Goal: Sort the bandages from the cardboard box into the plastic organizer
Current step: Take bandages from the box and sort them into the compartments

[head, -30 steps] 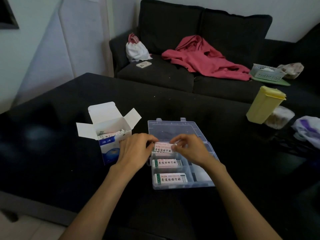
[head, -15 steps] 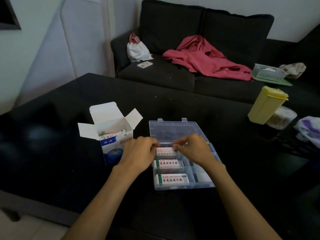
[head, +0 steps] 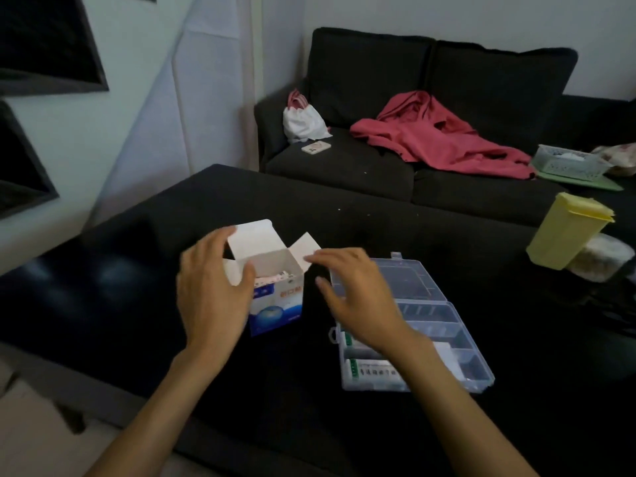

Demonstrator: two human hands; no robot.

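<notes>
A white and blue cardboard box point(head: 277, 299) stands open on the black table, with bandage strips point(head: 273, 278) showing inside. My left hand point(head: 213, 290) is spread against the box's left side, thumb at its front rim. To the right, my right hand point(head: 358, 297) hovers with fingers apart, reaching toward the box's right flap, holding nothing. The clear plastic organizer point(head: 430, 325) lies open to the right of the box. Bandage packs point(head: 373, 371) lie in its left compartments, partly hidden by my right forearm.
The black table point(head: 137, 270) has a yellow lidded container point(head: 564, 232) and a clear jar point(head: 600, 258) at its right. Behind it is a dark sofa point(head: 378, 160) with a red garment point(head: 437, 136), a white bag point(head: 304, 120) and a small basket point(head: 568, 163).
Both hands have left the organizer and moved left to the cardboard box. The bandage pack they held now lies in the organizer. The camera has swung left.
</notes>
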